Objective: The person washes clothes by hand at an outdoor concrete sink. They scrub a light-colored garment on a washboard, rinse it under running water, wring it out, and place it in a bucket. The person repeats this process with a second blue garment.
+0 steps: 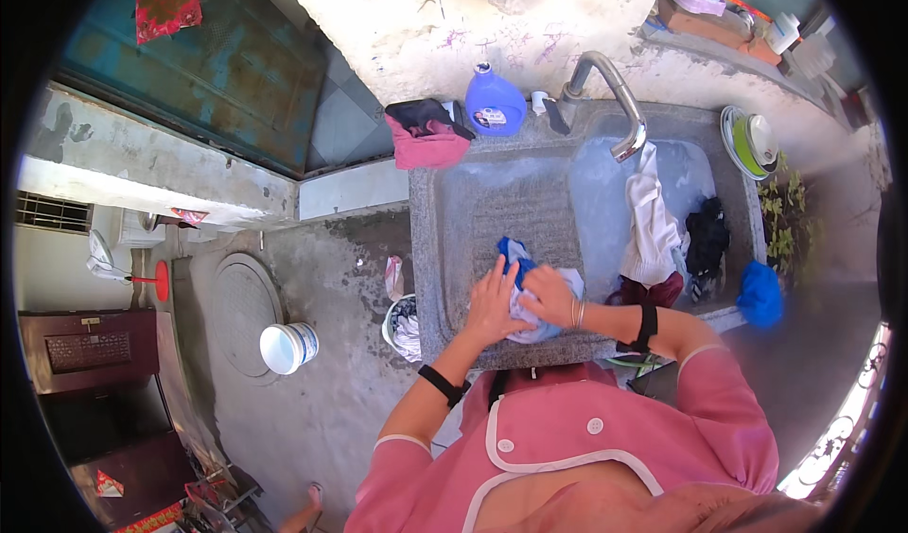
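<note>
A wet white-and-blue garment [533, 329] lies bunched at the near end of the ribbed washboard [525, 207], inside a grey stone sink [423, 249]. My left hand [491, 299] is laid across its left side, fingers extended and thumb spread. Whether those fingers grip the fabric is hidden. From the right, my right hand [552, 296] bends its fingers into the same garment and holds it. A bright blue part of the cloth sticks out beyond my fingertips. In the right basin, a white knit garment [651, 228] hangs down, beside a dark red cloth [647, 290] and a black cloth [707, 238].
A chrome faucet [611, 72] arches over the right basin. Along the rim are a purple detergent bottle [494, 100], a pink cloth [429, 139], stacked dishes [748, 143] and a blue cloth [759, 293]. A laundry basin [404, 327] and white bucket [287, 348] stand on the floor.
</note>
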A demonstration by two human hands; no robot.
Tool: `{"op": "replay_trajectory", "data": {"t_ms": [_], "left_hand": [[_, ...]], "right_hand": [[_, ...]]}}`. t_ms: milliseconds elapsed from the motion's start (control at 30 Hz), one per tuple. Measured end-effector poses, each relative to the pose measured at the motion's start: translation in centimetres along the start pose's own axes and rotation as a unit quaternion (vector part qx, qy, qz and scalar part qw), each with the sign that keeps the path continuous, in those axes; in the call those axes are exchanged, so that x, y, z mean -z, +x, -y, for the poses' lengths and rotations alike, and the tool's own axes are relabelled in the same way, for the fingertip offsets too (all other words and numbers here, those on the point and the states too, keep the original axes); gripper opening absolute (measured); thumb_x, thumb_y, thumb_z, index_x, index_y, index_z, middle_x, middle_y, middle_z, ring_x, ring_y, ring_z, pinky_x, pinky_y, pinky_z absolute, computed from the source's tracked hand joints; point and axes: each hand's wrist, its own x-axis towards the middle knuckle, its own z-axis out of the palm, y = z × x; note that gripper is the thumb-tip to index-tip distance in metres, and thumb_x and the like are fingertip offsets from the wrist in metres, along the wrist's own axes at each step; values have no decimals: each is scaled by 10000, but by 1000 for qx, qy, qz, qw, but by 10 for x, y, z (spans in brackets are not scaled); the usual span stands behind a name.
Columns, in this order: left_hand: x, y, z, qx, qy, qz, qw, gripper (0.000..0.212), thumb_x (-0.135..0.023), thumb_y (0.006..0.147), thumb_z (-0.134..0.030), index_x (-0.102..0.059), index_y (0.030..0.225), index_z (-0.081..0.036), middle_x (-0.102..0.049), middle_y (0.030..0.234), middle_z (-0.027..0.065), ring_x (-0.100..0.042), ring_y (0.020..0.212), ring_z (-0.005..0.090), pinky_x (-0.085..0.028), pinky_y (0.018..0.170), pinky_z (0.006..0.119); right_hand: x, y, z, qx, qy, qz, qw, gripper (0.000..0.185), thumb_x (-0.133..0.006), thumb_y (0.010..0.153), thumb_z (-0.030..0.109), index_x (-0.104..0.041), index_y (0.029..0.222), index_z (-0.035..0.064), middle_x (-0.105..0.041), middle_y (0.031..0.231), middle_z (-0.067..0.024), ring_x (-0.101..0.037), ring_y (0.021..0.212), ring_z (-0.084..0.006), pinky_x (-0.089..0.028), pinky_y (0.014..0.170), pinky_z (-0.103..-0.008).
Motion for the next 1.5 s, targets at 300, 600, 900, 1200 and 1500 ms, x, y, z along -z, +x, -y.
{"op": "replay_trajectory", "data": {"t_ms": [300, 600, 900, 1200, 1500], "left_hand": [[-33, 73, 55, 174, 187, -59, 965, 439, -721, 700, -191, -566, 1083, -41, -528, 1228, 132, -453, 1154, 347, -353, 944, 489], [-2, -23, 1, -88, 78, 44, 992, 501, -729, 665, -265, -532, 1070, -47, -486, 1259, 177, -440, 1164, 370, -348, 959, 499], [-33, 64, 57, 123, 121, -64, 983, 535, -783, 646, -283, -522, 1042, -37, -400, 1354, 183, -425, 1164, 400, -336, 951, 502], [-34, -38, 29, -125, 125, 17, 984, 538, -766, 615, -342, -541, 1012, -56, -505, 1231, 136, -425, 1204, 364, -270, 1027, 564], [-16, 40, 34, 94, 92, -36, 991, 523, -743, 706, -321, -524, 1107, -68, -512, 1150, 183, -424, 1146, 380, -297, 947, 565]], "right_hand": [[-16, 112, -59, -202, -93, -55, 973, 414, -536, 862, 447, -586, 1063, 88, -542, 1153, -194, -499, 1085, -375, -373, 898, -547], [21, -38, 26, -31, -58, 1, 998, 428, -669, 760, 350, -592, 1083, 80, -491, 1179, -228, -478, 1075, -382, -354, 896, -498], [-18, 98, -54, -134, -68, -40, 988, 273, -549, 864, 334, -604, 1027, 122, -539, 1140, -157, -530, 1013, -354, -431, 788, -474], [7, -22, 13, 92, -46, 45, 994, 325, -660, 687, 321, -590, 917, 103, -534, 1105, -155, -514, 988, -330, -415, 788, -415], [-15, 66, -33, -221, -205, -50, 952, 467, -615, 809, 466, -605, 1128, 126, -493, 1254, -198, -447, 1180, -377, -296, 972, -558]]}}
